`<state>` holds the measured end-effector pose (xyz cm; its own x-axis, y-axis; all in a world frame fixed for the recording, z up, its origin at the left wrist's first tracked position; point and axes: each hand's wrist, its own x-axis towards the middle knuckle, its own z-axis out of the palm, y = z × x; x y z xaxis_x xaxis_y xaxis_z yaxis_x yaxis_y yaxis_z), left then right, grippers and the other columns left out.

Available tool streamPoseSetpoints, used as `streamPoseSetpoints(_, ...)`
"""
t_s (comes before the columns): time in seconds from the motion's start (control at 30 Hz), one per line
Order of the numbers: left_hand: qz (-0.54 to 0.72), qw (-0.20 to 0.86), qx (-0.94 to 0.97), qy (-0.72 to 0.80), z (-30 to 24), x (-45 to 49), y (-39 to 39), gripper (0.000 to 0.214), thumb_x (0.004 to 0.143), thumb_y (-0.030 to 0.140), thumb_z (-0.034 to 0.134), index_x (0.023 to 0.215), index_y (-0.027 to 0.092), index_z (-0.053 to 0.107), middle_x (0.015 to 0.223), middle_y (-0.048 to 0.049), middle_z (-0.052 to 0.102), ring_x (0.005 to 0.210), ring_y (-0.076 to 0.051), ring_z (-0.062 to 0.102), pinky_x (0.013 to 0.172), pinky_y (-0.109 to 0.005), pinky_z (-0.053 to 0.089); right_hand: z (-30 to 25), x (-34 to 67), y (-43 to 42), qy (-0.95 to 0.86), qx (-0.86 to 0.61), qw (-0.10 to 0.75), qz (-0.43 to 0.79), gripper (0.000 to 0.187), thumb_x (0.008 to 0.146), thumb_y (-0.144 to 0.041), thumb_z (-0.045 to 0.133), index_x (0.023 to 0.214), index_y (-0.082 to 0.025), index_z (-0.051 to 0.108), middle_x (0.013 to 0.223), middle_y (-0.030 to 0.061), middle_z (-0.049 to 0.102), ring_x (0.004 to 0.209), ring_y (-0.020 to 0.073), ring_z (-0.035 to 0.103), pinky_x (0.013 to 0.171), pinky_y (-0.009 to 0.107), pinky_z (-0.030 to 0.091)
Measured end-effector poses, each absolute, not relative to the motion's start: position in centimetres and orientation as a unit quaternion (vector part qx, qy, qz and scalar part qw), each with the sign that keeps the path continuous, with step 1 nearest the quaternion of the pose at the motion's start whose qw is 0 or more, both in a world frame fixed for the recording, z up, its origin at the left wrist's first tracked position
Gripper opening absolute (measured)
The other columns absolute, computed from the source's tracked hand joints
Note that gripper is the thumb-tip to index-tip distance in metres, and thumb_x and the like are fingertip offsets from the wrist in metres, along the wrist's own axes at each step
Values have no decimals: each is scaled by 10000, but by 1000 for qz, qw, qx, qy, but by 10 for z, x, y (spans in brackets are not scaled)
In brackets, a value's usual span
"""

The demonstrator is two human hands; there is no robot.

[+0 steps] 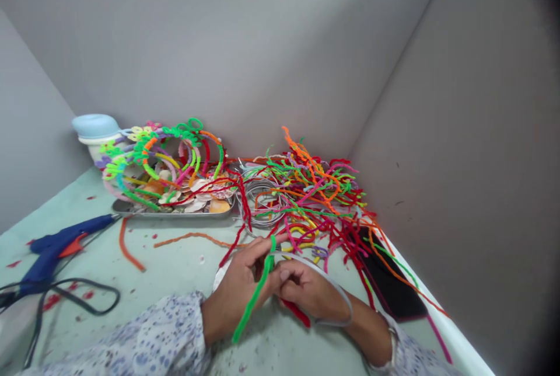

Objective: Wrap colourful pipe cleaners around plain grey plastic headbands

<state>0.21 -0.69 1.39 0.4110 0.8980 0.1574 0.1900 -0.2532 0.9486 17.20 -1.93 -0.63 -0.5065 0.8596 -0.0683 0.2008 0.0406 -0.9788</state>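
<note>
Near the front edge of the pale green worktop (175,259), the left hand (236,291) and the right hand (310,291) meet over a thin grey plastic headband (336,291), which arcs around the right hand. Both sets of fingers are pinched narrow on a fuzzy bright green pipe cleaner (256,294); its top end stands just above the thumbs and its tail runs down across the left wrist.

The step in hand looks like winding the green stem onto the band. To do that well, I would keep the right thumb pressing the stem's end flat against the band, pull the stem taut, and lay each turn touching the last.

A tangle of loose multicoloured pipe cleaners (315,189) lies toward the back right corner, finished wrapped headbands (161,157) rest on a steel tray (175,209) at the back, and a blue glue gun (56,247) sits at the left edge.
</note>
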Motion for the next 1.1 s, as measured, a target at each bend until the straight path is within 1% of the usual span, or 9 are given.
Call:
streamPoseSetpoints(0.2,366,550,649,378,17,3,-4,570,750,283,669,1302,212,550,878,-22,553,745,-149,508,647,-232,413,13,174,-21,-707,-390,261,530,152,806,-199,536,655,-180,551,560,-56,461,518,87,412,507,195,340)
streamPoseSetpoints(0.4,389,616,588,352,12,2,1,976,678,304,746,1483,265,194,969,-31,579,659,-104,489,586,-218,397,12,174,-21,-699,-376,259,551,168,824,-284,547,709,-173,601,574,-44,506,495,87,431,478,198,327)
streamPoseSetpoints(0.5,421,615,574,338,15,1,0,999,709,300,728,1491,307,107,1052,-51,568,696,-115,535,596,-228,435,9,172,-21,-666,-391,311,554,257,844,-381,538,717,-166,601,576,-37,512,497,90,431,481,205,335)
streamPoseSetpoints(0.63,453,546,606,359,18,1,-5,765,834,266,606,1472,323,190,1185,-79,530,764,-124,578,710,-273,475,10,172,-19,-605,-451,378,536,314,826,-441,561,666,-171,543,554,-37,512,478,89,417,466,207,341)
streamPoseSetpoints(0.73,468,470,634,398,18,2,-8,579,873,236,544,1412,295,340,1134,-68,558,765,-127,576,732,-274,468,8,173,-18,-585,-462,413,524,318,823,-451,558,669,-174,532,548,-35,514,475,96,424,468,217,356)
streamPoseSetpoints(0.8,457,428,661,414,17,2,-8,352,872,239,538,1224,236,556,1020,-56,595,779,-145,573,724,-268,460,4,173,-17,-585,-461,420,518,304,838,-438,551,698,-168,553,569,-31,521,496,100,433,485,222,368)
streamPoseSetpoints(0.87,437,412,684,414,16,3,-7,181,866,245,540,996,192,655,918,-49,613,812,-165,574,741,-269,452,-1,172,-16,-598,-457,424,504,289,845,-420,565,712,-163,575,594,-32,508,526,99,431,506,221,373)
streamPoseSetpoints(0.93,424,423,686,413,14,3,-5,145,861,256,544,899,179,660,865,-42,615,826,-172,575,743,-263,447,-2,171,-15,-614,-444,429,492,295,842,-419,582,696,-162,583,607,-36,485,543,98,419,519,222,370)
streamPoseSetpoints(1.1,409,487,648,419,10,3,-2,156,846,296,558,855,170,650,796,-22,609,702,-144,542,623,-225,418,3,166,-15,-628,-447,419,479,333,835,-437,586,636,-171,578,572,-42,458,523,101,394,510,229,353)
